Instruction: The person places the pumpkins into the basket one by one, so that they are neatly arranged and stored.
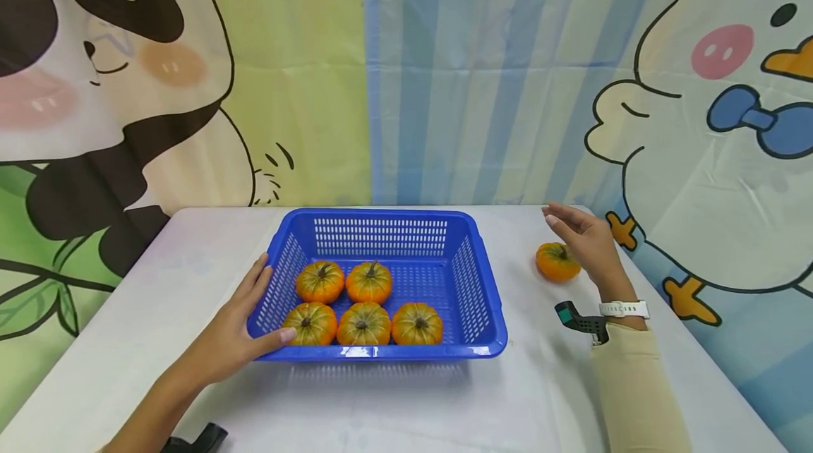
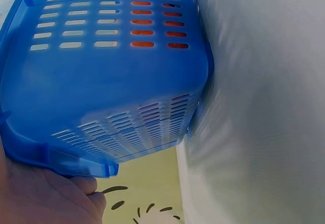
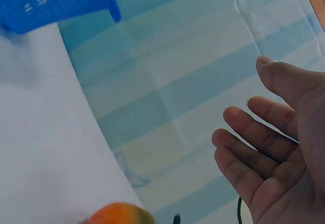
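A blue plastic basket [image 1: 493,312] stands on the table and holds several small orange-green pumpkins [image 1: 360,324], all stem up, in its left and middle part. My left hand [image 1: 244,329] holds the basket's front left corner, its thumb over the rim and fingers along the outer left side. The left wrist view shows that hand [image 2: 56,196] against the rim. Right of the basket, one more pumpkin [image 1: 554,264] sits on the table. My right hand [image 1: 591,245] hovers just beside and above it, fingers extended; the right wrist view shows its palm [image 3: 284,173] bare.
A white cloth covers the table [image 1: 406,411]. Behind it hangs a curtain [image 1: 457,86] printed with stripes, a panda and a white bird. A white watch band [image 1: 624,308] and a black camera mount [image 1: 581,320] sit on my right wrist.
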The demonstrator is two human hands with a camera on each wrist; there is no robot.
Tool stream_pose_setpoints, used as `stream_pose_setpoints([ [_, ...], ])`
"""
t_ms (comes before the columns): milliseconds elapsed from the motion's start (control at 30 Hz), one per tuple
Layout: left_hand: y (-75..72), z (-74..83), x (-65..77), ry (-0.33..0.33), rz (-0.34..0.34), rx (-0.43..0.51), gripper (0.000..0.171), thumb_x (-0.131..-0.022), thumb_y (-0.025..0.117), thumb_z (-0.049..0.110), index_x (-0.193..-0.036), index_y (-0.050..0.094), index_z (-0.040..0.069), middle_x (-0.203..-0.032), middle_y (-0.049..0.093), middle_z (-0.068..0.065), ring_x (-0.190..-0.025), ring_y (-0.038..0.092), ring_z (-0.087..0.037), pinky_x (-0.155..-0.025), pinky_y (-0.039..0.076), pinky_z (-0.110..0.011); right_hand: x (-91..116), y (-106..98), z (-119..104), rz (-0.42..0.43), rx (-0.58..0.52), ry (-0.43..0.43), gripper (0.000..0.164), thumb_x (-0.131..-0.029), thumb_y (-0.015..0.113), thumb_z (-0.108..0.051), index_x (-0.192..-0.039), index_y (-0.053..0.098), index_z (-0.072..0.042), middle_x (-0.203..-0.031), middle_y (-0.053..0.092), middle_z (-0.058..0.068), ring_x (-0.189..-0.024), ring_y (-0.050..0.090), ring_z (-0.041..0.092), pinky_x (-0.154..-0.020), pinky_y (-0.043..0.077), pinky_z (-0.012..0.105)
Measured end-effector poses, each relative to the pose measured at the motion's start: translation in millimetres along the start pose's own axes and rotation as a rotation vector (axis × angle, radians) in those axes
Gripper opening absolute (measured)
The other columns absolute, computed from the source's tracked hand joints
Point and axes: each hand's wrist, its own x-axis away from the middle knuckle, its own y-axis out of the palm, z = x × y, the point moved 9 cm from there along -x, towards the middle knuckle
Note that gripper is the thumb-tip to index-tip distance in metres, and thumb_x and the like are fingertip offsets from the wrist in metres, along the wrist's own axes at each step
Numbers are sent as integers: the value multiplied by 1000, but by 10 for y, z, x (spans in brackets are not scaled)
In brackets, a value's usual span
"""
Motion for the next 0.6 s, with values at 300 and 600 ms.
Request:
stream_pose_setpoints([
  [300, -9, 1, 18, -12, 1, -7, 102, -83, 74, 37, -156, 11, 4, -163, -3, -6, -144, 8, -46, -101, 21, -73, -31, -145, 374, 109, -13, 65, 68, -94, 55, -54, -143, 49, -8, -146, 47, 10, -136, 40, 31, -106, 36, 52],
  [600, 0, 9, 14, 5, 2, 10, 102, -83, 74, 36, -155, 12, 3, -163, -3, -5, -143, 9, -46, -102, 20, -73, 17, -156, 895, 127, -43, 198, 77, -92, 51, -61, -151, 37, -12, -153, 36, 12, -142, 27, 35, -109, 28, 59],
])
